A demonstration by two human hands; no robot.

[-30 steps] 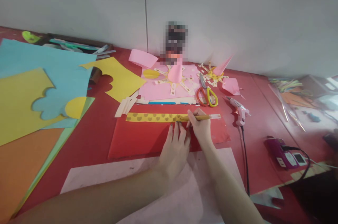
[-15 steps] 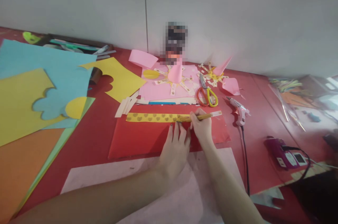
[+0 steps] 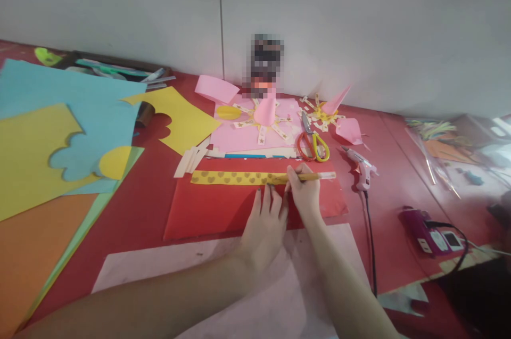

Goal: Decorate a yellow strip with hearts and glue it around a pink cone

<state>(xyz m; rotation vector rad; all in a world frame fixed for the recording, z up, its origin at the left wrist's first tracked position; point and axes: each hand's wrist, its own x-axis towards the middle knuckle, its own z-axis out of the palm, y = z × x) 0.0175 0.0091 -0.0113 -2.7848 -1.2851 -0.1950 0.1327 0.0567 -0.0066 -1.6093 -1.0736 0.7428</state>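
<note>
One yellow strip (image 3: pixel 227 178) runs lengthwise leftward from your right hand (image 3: pixel 306 196), which grasps a pen (image 3: pixel 309 176). Your left hand (image 3: pixel 264 226), unclenched, meets the strip's near edge.

Heart-patterned yellow strip (image 3: pixel 223 178), flat on red board (image 3: pixel 211 208), handheld gold pen (image 3: pixel 310 176)

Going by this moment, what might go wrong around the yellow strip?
The left hand rests at the yellow strip's lower edge; if it slips, the strip might shift under the pen in the right hand.

Brushing the drawn hearts could smudge them, if wet; I can't tell.

The right forearm might snag the nearby cord and drag the glue gun.
</note>
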